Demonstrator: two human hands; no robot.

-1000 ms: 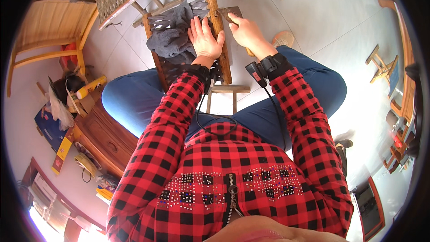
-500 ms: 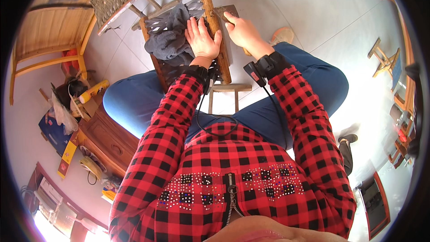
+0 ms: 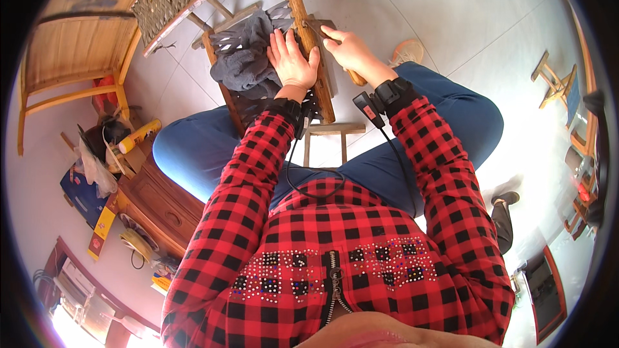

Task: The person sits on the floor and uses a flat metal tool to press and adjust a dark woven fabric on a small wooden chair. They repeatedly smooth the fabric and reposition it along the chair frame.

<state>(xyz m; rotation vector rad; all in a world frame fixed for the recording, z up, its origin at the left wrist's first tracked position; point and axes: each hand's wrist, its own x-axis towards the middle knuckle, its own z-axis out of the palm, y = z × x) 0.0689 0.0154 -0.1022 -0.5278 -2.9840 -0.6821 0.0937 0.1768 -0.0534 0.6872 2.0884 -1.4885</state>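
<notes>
A small wooden frame (image 3: 298, 6) with woven grey strips stands between my knees, bearing a bunched dark grey cloth (image 3: 235, 64). My left hand (image 3: 291, 61) lies on the cloth beside the right-hand rail, palm down, fingers apart. Just right of that rail, my right hand (image 3: 353, 53) grips a hand tool (image 3: 356, 77) by its pale wooden handle. The dark end of this tool reaches toward the notched rail and is partly hidden; its exact shape I cannot make out.
A yellow wooden chair (image 3: 80, 63) and a woven-seat stool (image 3: 171, 3) stand upper left. Cluttered drawers (image 3: 161, 200) are at left, a small folding stool (image 3: 548, 84) at right. Another person's dark shoe and leg (image 3: 501, 222) show at lower right.
The tool's handle shows more beneath my right hand, which has shifted slightly. My left hand stays on the cloth. The other person's leg at lower right has come further into view.
</notes>
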